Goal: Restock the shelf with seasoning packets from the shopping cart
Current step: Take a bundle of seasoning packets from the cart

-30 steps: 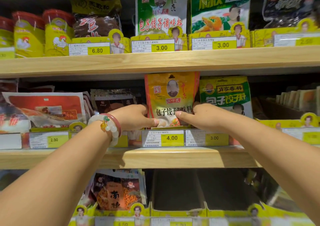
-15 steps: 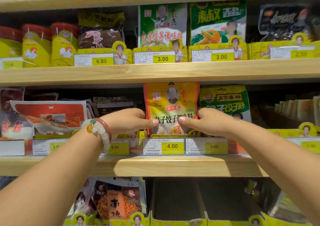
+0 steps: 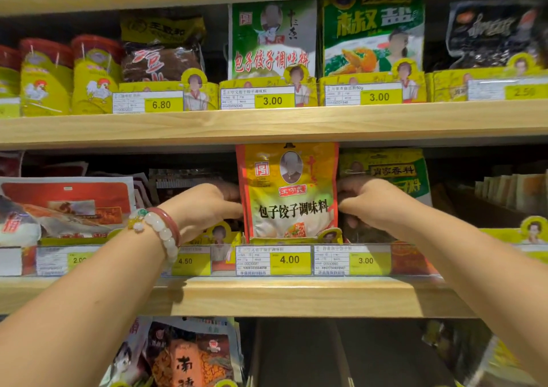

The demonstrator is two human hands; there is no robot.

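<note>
Warm, even light falls from above and in front of me, bright on the pale wooden shelf edge point(image 3: 296, 122). Beneath each board the recesses sink into dim shadow. The glossy yellow-and-red seasoning packet point(image 3: 289, 191) carries a soft sheen. Everything looks slightly soft, and blur grows toward the corners, where the wide lens bows the boards.

Yellow price tags point(image 3: 289, 259) (4.00 centre), bead bracelet point(image 3: 160, 229).
</note>
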